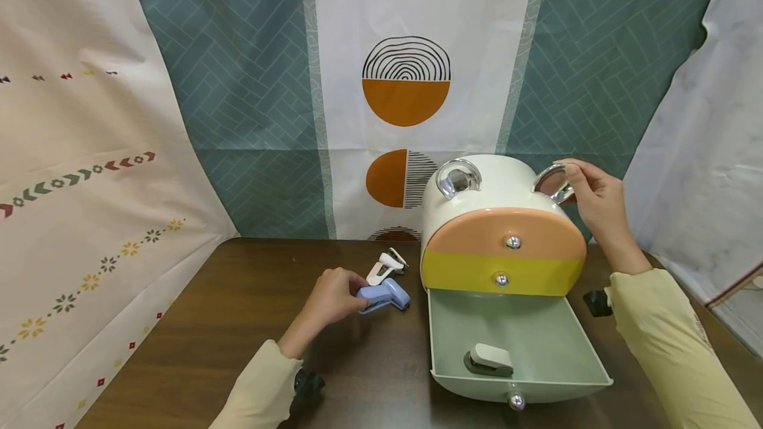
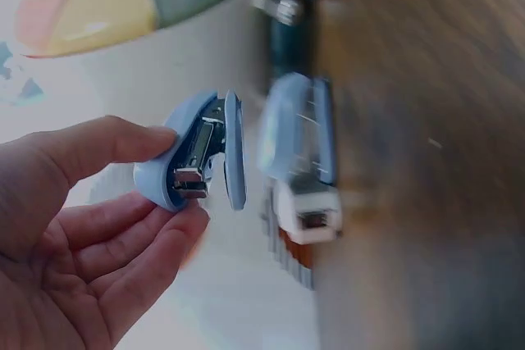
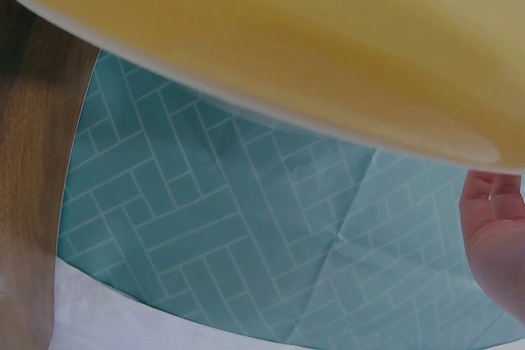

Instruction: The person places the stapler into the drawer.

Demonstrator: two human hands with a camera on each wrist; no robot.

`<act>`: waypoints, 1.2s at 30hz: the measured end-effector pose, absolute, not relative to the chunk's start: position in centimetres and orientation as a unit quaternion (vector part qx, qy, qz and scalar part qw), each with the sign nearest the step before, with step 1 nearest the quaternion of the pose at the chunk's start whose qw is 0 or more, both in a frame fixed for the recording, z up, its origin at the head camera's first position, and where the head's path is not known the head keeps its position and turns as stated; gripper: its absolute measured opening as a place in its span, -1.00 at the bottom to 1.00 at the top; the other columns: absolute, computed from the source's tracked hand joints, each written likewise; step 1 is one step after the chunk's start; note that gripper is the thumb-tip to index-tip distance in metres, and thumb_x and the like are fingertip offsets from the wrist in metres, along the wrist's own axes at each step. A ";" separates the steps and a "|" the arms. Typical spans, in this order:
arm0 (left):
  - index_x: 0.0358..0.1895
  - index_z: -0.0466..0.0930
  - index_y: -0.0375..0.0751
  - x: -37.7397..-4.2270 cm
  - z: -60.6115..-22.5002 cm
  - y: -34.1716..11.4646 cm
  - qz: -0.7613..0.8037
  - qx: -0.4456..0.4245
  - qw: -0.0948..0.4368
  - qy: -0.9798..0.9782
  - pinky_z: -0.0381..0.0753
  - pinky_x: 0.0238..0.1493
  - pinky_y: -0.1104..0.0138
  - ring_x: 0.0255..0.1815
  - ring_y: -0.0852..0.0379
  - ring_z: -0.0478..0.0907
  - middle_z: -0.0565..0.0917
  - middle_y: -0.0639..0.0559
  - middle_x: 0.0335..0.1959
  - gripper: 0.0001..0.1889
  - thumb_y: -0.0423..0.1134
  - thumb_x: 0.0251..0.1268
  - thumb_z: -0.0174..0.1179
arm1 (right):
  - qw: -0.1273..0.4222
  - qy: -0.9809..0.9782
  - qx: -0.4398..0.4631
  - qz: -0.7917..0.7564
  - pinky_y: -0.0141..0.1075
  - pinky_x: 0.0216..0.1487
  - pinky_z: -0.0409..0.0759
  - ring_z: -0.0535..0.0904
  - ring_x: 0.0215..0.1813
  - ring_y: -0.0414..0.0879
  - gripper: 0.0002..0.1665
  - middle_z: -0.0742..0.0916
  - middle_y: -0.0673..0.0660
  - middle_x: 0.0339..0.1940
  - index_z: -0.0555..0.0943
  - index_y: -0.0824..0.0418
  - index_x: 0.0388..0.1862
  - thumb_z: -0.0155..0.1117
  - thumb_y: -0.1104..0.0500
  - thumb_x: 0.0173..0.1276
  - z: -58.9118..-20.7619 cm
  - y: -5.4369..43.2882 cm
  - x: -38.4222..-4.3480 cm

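My left hand [image 1: 335, 294] pinches a small light-blue stapler [image 2: 168, 171] between thumb and fingers, its metal staple channel showing in the left wrist view. Beside it lies a second blue stapler [image 1: 396, 292], and just behind that a white stapler [image 1: 386, 265], both on the table. At the right, my right hand [image 1: 598, 202] grips the silver ear-like ring [image 1: 561, 195] on top of a rounded drawer cabinet [image 1: 497, 181]. The cabinet's green bottom drawer [image 1: 524, 320] is pulled out, and a white-and-grey stapler [image 1: 490, 357] lies inside near its front.
The orange drawer [image 1: 465, 237] and yellow drawer [image 1: 447, 273] above are closed, each with a round silver knob. A matching silver ring [image 1: 475, 174] stands at the cabinet's top left. Patterned cloth [image 1: 250, 85] hangs behind the brown table [image 1: 238, 323].
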State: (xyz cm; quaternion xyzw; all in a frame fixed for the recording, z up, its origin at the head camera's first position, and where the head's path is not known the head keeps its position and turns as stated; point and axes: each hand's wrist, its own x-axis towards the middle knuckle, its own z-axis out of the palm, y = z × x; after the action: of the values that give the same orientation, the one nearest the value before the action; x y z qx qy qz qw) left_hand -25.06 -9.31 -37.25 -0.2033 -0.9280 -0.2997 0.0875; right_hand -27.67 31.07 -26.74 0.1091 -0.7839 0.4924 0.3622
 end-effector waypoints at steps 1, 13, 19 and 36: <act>-0.44 0.69 -0.23 -24.8 -36.9 -9.2 -0.306 -0.205 0.088 -0.926 0.41 -0.54 0.41 -0.60 0.29 0.45 0.62 0.11 -0.61 -0.83 -0.30 -0.23 0.36 | 0.361 -0.784 0.109 0.492 -0.60 -0.46 0.45 0.51 -0.36 -0.41 -0.69 0.63 -0.37 -0.38 0.60 0.17 0.00 0.07 0.13 0.35 -26.7 31.1 -27.7; -0.33 0.68 -0.28 -21.3 -33.4 -7.4 -0.366 -0.256 0.076 -0.891 0.50 -0.44 0.46 -0.51 0.25 0.56 0.67 0.02 -0.48 -0.78 -0.33 -0.16 0.37 | 0.349 -0.789 0.109 0.493 -0.57 -0.46 0.46 0.51 -0.37 -0.38 -0.65 0.63 -0.35 -0.43 0.58 0.19 0.03 0.04 0.09 0.36 -26.6 31.0 -27.5; -0.36 0.69 -0.24 -20.0 -32.6 -5.5 -0.376 -0.306 0.063 -0.872 0.49 -0.43 0.49 -0.51 0.25 0.59 0.68 0.05 -0.49 -0.81 -0.33 -0.15 0.34 | 0.348 -0.786 0.117 0.497 -0.57 -0.46 0.46 0.52 -0.35 -0.36 -0.65 0.64 -0.33 -0.50 0.57 0.25 0.02 0.03 0.11 0.38 -26.0 30.4 -26.7; -0.40 0.72 -0.10 -18.9 -33.0 0.1 -0.260 -0.387 0.061 -0.882 0.26 -0.57 0.63 -0.63 0.51 0.34 0.60 0.28 -0.62 -0.83 -0.22 -0.18 0.29 | 0.355 -0.783 0.104 0.499 -0.61 -0.46 0.45 0.49 -0.41 -0.41 -0.71 0.63 -0.38 -0.37 0.62 0.14 -0.03 0.07 0.13 0.35 -26.6 31.1 -27.6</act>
State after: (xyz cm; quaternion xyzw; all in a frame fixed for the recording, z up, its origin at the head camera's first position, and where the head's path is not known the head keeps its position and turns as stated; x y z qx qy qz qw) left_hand -18.93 0.14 -33.04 -0.3874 -0.8824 -0.2599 0.0612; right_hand -27.57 31.06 -26.64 0.1038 -0.7833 0.4993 0.3555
